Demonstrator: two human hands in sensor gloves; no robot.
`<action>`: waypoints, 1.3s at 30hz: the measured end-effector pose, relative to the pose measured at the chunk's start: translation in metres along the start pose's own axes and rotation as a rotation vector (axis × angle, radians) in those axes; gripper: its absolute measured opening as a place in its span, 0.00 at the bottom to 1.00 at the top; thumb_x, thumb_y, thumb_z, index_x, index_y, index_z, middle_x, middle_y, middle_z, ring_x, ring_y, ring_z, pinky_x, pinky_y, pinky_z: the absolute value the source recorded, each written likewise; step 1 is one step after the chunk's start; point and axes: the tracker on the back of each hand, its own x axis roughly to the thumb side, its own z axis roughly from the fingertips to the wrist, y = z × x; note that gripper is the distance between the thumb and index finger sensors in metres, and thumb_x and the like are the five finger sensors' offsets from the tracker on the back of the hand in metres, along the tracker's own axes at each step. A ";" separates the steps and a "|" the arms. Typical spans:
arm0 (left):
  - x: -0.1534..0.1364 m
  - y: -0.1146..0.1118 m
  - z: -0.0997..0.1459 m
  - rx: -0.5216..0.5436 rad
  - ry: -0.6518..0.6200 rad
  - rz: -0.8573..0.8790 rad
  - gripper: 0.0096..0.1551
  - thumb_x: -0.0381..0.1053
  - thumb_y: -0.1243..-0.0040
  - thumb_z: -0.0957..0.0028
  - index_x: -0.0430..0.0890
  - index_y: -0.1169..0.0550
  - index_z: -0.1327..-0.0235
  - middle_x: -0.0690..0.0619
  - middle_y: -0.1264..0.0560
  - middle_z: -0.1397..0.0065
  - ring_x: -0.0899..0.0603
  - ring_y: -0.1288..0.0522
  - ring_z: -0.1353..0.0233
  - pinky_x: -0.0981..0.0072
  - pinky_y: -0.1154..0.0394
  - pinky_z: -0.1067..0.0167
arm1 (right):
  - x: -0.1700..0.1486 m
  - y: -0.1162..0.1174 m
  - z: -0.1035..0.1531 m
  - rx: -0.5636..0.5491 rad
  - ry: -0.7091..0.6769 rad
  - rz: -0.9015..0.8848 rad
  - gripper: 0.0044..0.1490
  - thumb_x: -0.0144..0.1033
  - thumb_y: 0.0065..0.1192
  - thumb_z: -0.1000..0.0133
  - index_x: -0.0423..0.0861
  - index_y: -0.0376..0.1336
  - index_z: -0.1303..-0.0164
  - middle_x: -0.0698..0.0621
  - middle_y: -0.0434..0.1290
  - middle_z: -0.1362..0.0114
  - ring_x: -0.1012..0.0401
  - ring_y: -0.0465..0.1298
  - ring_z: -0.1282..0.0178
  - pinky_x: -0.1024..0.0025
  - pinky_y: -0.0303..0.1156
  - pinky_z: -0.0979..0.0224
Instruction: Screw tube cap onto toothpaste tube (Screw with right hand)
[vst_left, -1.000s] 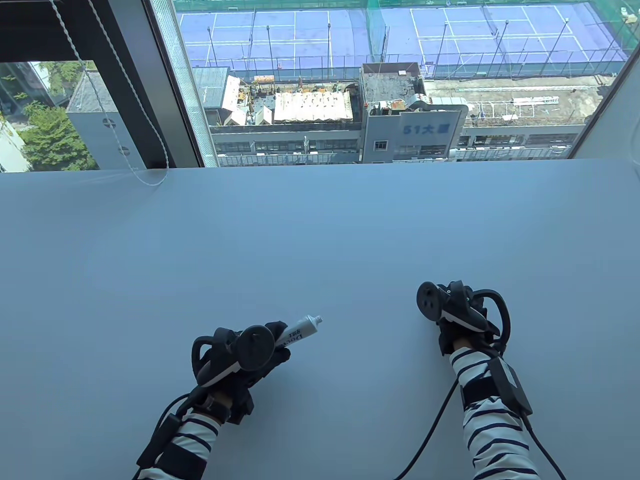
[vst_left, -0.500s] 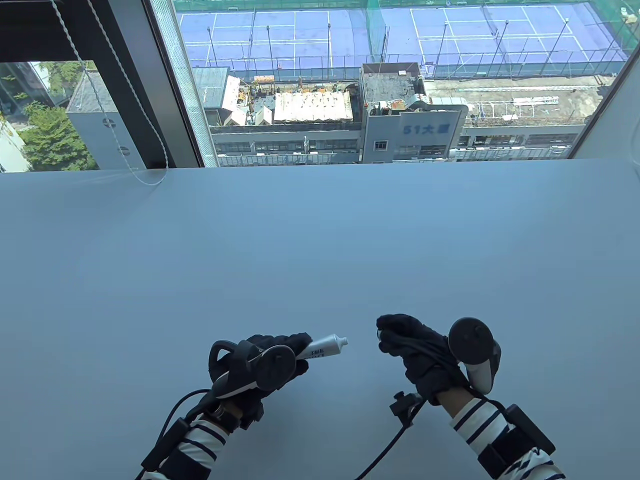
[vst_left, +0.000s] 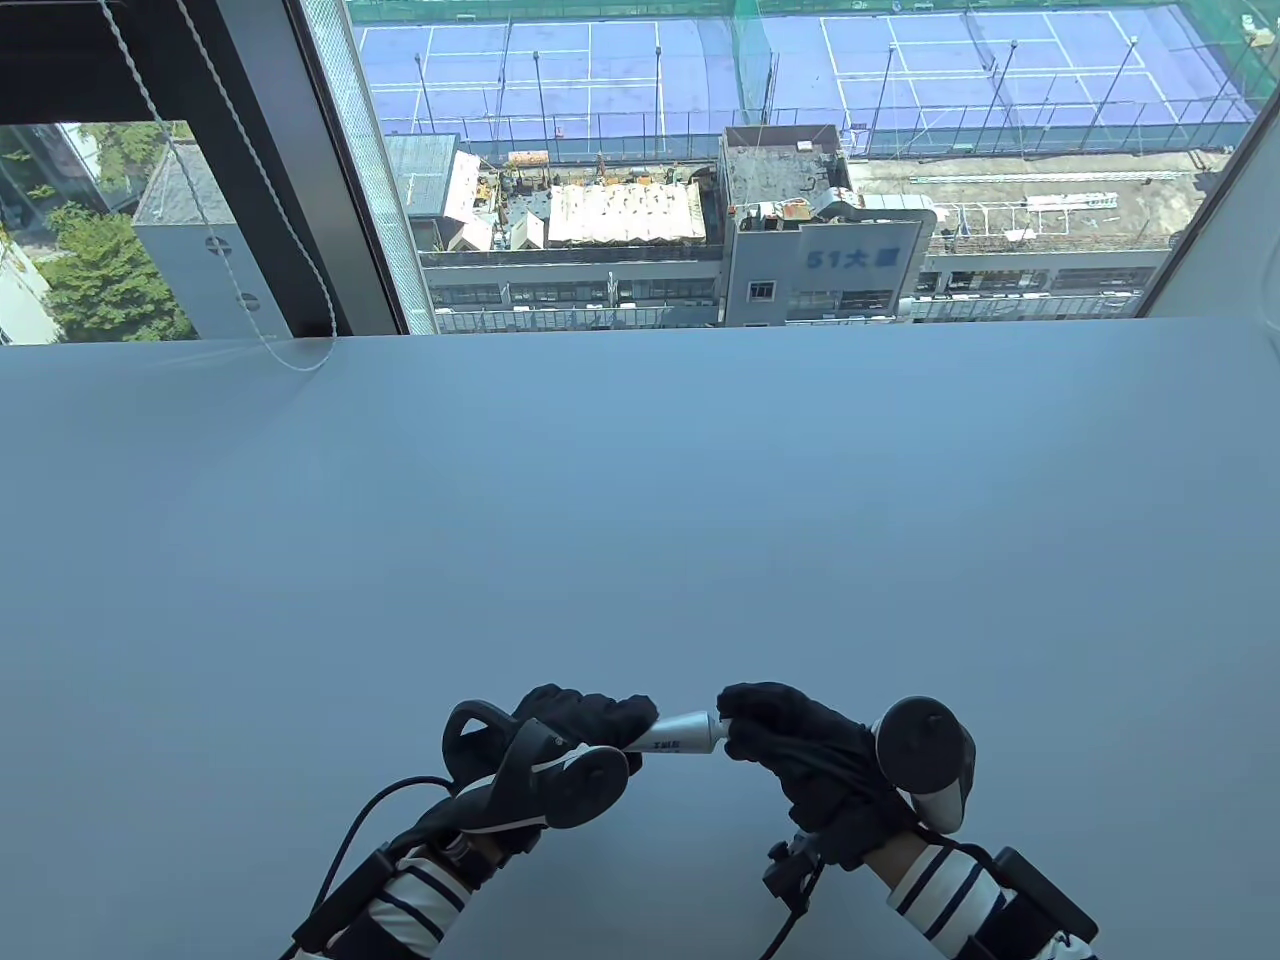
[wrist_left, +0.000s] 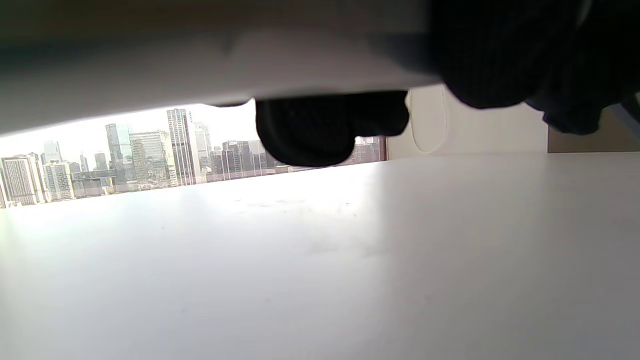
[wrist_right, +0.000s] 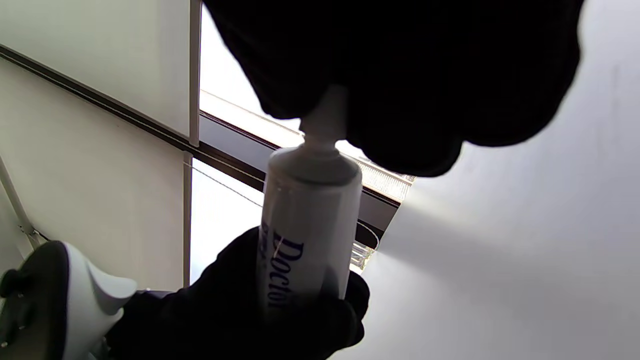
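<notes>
My left hand grips the white toothpaste tube and holds it level just above the table, nozzle pointing right. My right hand closes its fingertips over the nozzle end. In the right wrist view the tube points up into my right fingers, which pinch a small white cap sitting on the neck. My left hand grips the tube's lower part. In the left wrist view the tube is a blurred white band under my dark fingers.
The pale table stretches ahead to a large window at its far edge. A blind cord hangs onto the table at the back left. Glove cables trail from both wrists near the front edge.
My right hand has moved left from the table's right side and met the tube's nozzle. My left hand has shifted right and nearer with the tube, turning it level.
</notes>
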 end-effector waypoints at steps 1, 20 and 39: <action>0.000 0.000 0.000 -0.002 -0.003 0.002 0.42 0.72 0.36 0.60 0.59 0.33 0.32 0.48 0.24 0.35 0.41 0.22 0.37 0.53 0.25 0.34 | 0.001 0.001 0.000 0.004 -0.007 0.017 0.22 0.26 0.63 0.41 0.32 0.69 0.40 0.32 0.78 0.45 0.49 0.81 0.55 0.44 0.78 0.50; 0.001 -0.001 0.001 -0.017 0.012 0.043 0.42 0.73 0.36 0.60 0.58 0.32 0.32 0.47 0.23 0.36 0.40 0.21 0.39 0.53 0.25 0.36 | -0.002 0.009 0.001 0.155 -0.017 0.083 0.28 0.35 0.52 0.34 0.26 0.63 0.37 0.35 0.75 0.52 0.49 0.77 0.61 0.42 0.73 0.53; 0.004 0.000 0.001 -0.032 -0.001 0.080 0.42 0.73 0.37 0.59 0.58 0.32 0.33 0.47 0.23 0.37 0.40 0.20 0.39 0.53 0.24 0.37 | -0.002 0.012 -0.001 0.200 -0.081 0.015 0.29 0.29 0.51 0.34 0.28 0.59 0.28 0.33 0.74 0.47 0.45 0.78 0.55 0.43 0.74 0.53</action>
